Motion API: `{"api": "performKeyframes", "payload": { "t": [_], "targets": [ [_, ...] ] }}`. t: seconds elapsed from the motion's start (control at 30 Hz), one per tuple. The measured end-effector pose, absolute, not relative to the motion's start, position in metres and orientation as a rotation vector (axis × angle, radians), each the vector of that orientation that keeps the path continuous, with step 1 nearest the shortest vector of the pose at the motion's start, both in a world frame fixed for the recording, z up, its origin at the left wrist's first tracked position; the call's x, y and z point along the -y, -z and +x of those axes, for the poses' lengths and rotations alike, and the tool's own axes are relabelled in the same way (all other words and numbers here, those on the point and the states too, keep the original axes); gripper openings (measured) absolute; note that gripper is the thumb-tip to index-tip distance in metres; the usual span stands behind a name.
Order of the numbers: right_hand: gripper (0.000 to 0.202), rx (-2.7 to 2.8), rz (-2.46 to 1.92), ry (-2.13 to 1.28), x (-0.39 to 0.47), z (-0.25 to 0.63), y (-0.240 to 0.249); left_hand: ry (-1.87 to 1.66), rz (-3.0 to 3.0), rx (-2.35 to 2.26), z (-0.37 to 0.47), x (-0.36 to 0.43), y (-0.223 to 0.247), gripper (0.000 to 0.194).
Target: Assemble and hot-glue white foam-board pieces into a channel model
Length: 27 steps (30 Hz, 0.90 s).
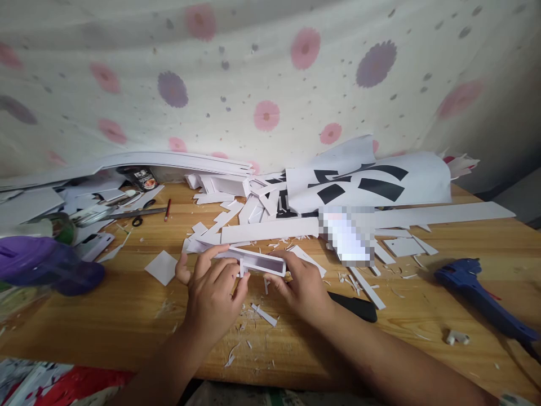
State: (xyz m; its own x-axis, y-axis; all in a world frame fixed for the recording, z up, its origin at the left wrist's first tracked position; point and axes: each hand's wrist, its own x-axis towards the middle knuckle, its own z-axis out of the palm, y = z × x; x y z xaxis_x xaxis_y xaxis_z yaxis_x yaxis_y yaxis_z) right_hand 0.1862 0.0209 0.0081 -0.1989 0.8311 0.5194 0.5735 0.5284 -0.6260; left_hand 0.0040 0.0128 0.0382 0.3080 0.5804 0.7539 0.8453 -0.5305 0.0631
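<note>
Between my two hands is a long, narrow white foam-board box, its hollow side facing me. My left hand grips the left part, fingers along the top edge and thumb at a small upright divider. At the right end, my right hand pinches the box between fingers and thumb. The box is held just above the wooden table. A long white strip lies right behind it. On the table below is a small white offcut. Part of the box's left end is hidden by my left fingers.
A blue glue gun lies at the right, with a black-handled tool nearer my right wrist. Left are a purple container, scissors and a red pencil. Printed paper sheets and a blurred-out bright object sit behind.
</note>
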Motion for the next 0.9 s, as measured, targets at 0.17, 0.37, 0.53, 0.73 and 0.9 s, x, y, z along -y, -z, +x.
{"api": "performKeyframes", "payload": {
  "t": [0.17, 0.37, 0.53, 0.73, 0.9],
  "targets": [
    [0.024, 1.891, -1.141, -0.337, -0.0211, 0.1862, -0.0085, 1.072, -2.233, 1.285, 0.0039, -0.0132, -0.0375, 0.015],
    [0.024, 1.893, -1.143, -0.317, -0.0213, 0.1868, -0.0078, 1.084, -2.244, 1.260, 0.0031, -0.0138, -0.0385, 0.015],
    [0.025, 1.900, -1.145, -0.319, -0.0216, 0.1864, -0.0076, 1.082, -2.240, 1.262, 0.0030, -0.0132, -0.0381, 0.016],
    [0.026, 1.903, -1.144, -0.330, -0.0210, 0.1865, -0.0078, 1.068, -2.245, 1.249, 0.0034, -0.0133, -0.0385, 0.016],
    [0.026, 1.897, -1.134, -0.325, -0.0205, 0.1863, -0.0085, 1.073, -2.244, 1.253, 0.0035, -0.0129, -0.0388, 0.015]
  ]
}}
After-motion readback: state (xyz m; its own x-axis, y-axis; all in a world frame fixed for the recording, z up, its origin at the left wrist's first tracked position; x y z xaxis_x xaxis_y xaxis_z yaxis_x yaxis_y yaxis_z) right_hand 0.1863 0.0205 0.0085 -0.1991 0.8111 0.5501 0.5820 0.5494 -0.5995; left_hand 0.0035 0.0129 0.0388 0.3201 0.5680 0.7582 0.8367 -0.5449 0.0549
